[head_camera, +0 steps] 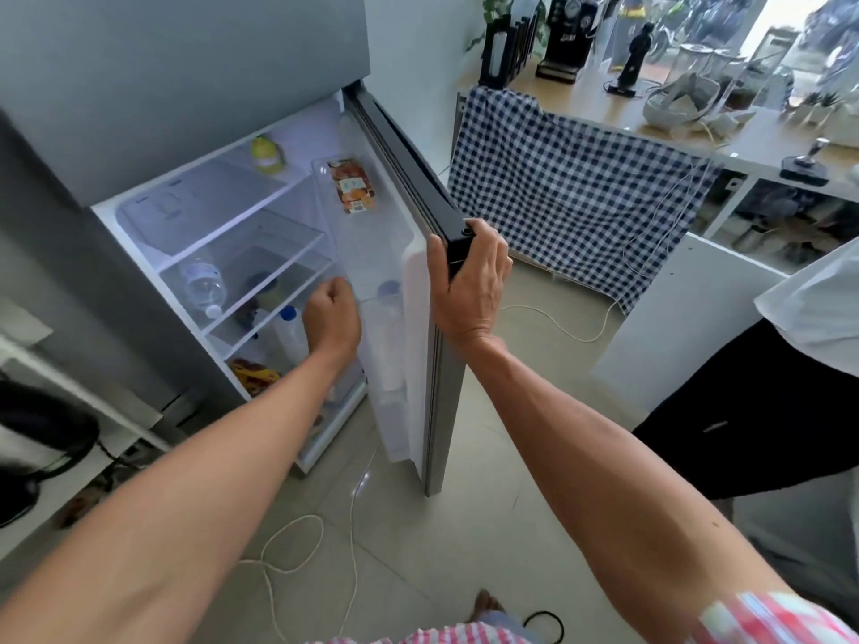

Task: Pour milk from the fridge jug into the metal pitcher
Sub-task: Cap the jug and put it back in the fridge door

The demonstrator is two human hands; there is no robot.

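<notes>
Pale floor tiles (pixel 418 541) spread under an open fridge (pixel 195 132), with a thin white cord (pixel 288 546) looping across them below the person's forearms. Up and to the right of the right hand (pixel 469 281), a blue-and-white checked cloth (pixel 571 188) hung over the edge of a wooden counter (pixel 599 104) that carried a black coffee machine (pixel 564 37) and a dark figurine (pixel 634 58).

That right hand was clamped around the top outer corner of the fridge door (pixel 409 192), fingers wrapped over its dark edge and thumb on the inner face.

The left hand (pixel 332 313) reached into the gap between the shelves and the door, curled into a loose fist; whether it gripped anything could not be told, as the fingers were turned away. Just to the right of it, in the door rack, stood a tall white jug (pixel 388 346) with a blue cap, near the knuckles but not clearly touching them. Just left of the same hand, on a lower shelf, a white bottle (pixel 288 332) with a blue cap stood upright. Further left and above, a clear plastic bottle (pixel 204 283) lay on its side on a glass shelf. Up from the left hand, an orange packet (pixel 352 184) sat in the upper door rack, and a yellow container (pixel 267 153) rested at the back of the top shelf.

At the far right a second person's white sleeve (pixel 818 309) was in view.
</notes>
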